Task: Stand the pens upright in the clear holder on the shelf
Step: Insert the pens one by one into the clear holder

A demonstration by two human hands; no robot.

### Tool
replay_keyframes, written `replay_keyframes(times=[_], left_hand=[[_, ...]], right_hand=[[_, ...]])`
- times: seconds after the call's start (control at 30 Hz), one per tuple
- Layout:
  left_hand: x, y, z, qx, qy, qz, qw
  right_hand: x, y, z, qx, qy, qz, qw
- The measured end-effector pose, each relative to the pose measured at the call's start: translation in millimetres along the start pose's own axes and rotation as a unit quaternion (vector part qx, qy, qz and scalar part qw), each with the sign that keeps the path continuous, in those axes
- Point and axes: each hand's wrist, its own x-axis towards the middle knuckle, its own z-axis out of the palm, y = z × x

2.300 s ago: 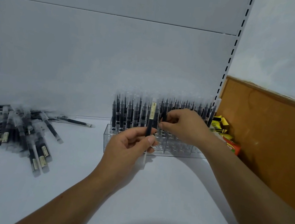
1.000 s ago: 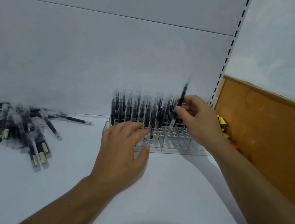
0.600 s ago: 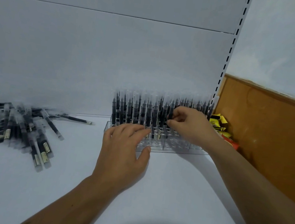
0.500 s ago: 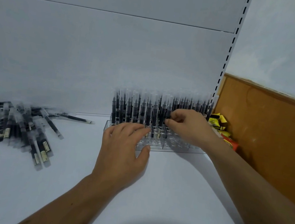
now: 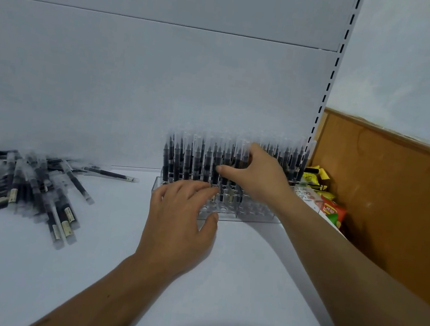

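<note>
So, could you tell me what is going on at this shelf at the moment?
A person is filling a clear holder with black pens on a white shelf. The left hand rests open on the holder's front edge, as if to steady it. The right hand is among the upright pens, thumb against one; whether it grips that pen is unclear. Some front holes are empty, and a pile of loose pens lies to the left.
</note>
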Motion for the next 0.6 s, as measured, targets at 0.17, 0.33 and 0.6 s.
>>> replay_keyframes(times=[0.17,0.33,0.6], left_hand=[[0,-1,0,-0.003,0.001,0.002,1.0],[0,-2,1,-0.013,0.001,-0.001,1.0],[0,-2,-1,-0.006,-0.008,-0.001,1.0]], right_hand=[[-1,7,-4,0.08,-0.001,0.004,0.997],[-1,13,-13,0.09,-0.061,0.003,0.994],[5,15,-22,-0.002,-0.06,0.006,0.998]])
